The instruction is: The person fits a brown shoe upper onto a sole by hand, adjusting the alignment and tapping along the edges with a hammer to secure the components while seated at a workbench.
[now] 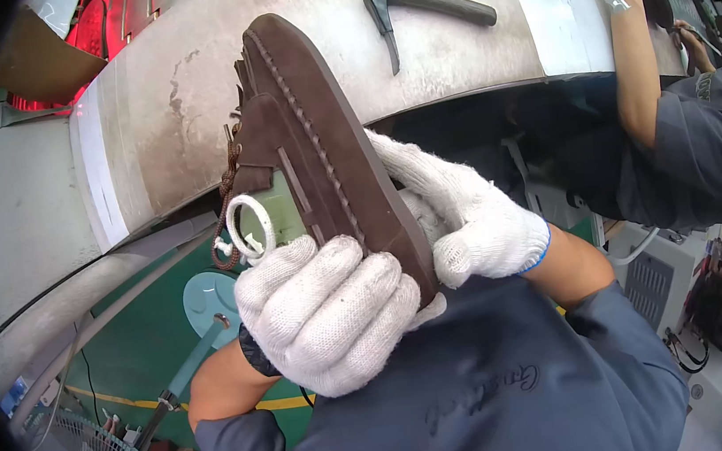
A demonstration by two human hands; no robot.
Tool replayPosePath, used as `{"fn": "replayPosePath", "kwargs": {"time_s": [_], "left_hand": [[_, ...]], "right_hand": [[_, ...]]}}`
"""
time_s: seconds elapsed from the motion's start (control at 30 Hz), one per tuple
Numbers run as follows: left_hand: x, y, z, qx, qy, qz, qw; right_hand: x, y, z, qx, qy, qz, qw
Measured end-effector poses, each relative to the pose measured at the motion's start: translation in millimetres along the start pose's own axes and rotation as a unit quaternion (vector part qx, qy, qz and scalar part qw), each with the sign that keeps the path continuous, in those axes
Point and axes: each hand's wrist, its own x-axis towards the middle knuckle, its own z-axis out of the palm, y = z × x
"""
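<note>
In the head view, the brown shoe [342, 152] is tilted at centre frame. It looks light, with a soft, suede-like upper over a firmer green form [287, 209]; the lower end should grip surest. The left hand [326, 311] curls its fingers together around that end. The right hand's [471, 213] fingers, partly hidden, reach behind the shoe; I cannot tell their closure.

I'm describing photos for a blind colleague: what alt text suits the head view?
A left hand in a white knitted glove grips a matte brown shoe; the gloved right hand meets its sole. Beyond, a dark, curved-head hammer lies on a pale worktop.
</note>
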Motion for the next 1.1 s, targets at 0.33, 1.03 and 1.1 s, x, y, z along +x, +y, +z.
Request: {"fn": "replayPosePath", "kwargs": {"time_s": [0.33, 1.03, 1.1], "left_hand": [[8.5, 1.0, 3.0, -0.026, 0.03, 0.017, 0.999], [21.1, -78.9, 1.9, -0.588, 0.233, -0.547, 0.549], [33.4, -141.4, 9.5, -0.566, 0.238, -0.57, 0.545]], "right_hand": [[-8.2, 9.8, 5.9, -0.044, 0.029, -0.03, 0.998], [113.6, -84.0, -0.2, -0.66, 0.146, -0.39, 0.625], [147.9, -87.1, -42.6, -0.636, 0.203, -0.467, 0.58]]}}
